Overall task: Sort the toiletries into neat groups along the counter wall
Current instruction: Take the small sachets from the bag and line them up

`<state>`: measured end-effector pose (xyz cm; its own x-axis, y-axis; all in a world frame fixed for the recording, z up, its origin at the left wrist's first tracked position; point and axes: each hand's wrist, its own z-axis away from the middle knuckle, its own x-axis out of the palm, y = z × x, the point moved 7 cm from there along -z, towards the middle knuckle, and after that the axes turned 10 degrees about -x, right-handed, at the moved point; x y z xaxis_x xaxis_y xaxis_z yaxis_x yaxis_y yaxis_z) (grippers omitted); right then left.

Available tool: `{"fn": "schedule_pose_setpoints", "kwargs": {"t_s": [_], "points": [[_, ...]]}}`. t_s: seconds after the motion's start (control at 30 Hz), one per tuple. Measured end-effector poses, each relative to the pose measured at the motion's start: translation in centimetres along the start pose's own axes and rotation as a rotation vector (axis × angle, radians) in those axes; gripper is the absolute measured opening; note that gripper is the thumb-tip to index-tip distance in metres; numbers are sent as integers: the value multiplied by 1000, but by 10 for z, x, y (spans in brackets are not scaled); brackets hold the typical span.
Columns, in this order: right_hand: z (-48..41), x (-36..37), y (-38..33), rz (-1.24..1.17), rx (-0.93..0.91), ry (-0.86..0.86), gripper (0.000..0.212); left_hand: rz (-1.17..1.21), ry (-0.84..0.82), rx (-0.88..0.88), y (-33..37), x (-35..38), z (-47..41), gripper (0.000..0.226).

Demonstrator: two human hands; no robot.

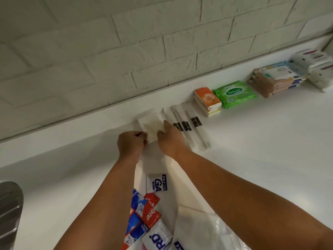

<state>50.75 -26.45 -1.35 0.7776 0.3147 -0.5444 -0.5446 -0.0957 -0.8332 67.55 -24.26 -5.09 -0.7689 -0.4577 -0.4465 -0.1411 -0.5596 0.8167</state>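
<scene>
A flat white packet (150, 124) lies on the white counter close to the wall ledge. My left hand (130, 144) pinches its near left corner, and my right hand (171, 139) holds its right edge with fingers on top. Right of it lie several long white wrapped packets with black marks (189, 123). Further right along the wall stand orange tissue packs (207, 101), a green Sanicare wipes pack (234, 93), stacked brown-and-white wipes packs (273, 80) and white packs (317, 69). Between my forearms lie loose sachets (158, 183) and red and blue toothpaste sachets (144, 213).
A white brick wall (126, 51) rises behind a low ledge (72, 123). A grey metal object (10, 210) shows at the left edge. Clear plastic (216, 235) lies at the bottom, near my right forearm. Bare white counter (252, 141) stretches to the right.
</scene>
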Motion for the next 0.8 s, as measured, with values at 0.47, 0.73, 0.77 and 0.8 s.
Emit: {"fn": "schedule_pose_setpoints", "kwargs": {"t_s": [0.47,0.73,0.77,0.8], "points": [[-5,-2,1,-81,30,-49,38,-203,107,99,5,0,8,25],[16,-14,-9,4,-140,-61,46,-240,77,266,25,-14,59,29],[23,-17,-10,18,-171,-51,46,-243,67,295,26,-16,71,28],[31,-21,-12,33,-201,-38,45,-246,57,327,27,-17,83,26]]}}
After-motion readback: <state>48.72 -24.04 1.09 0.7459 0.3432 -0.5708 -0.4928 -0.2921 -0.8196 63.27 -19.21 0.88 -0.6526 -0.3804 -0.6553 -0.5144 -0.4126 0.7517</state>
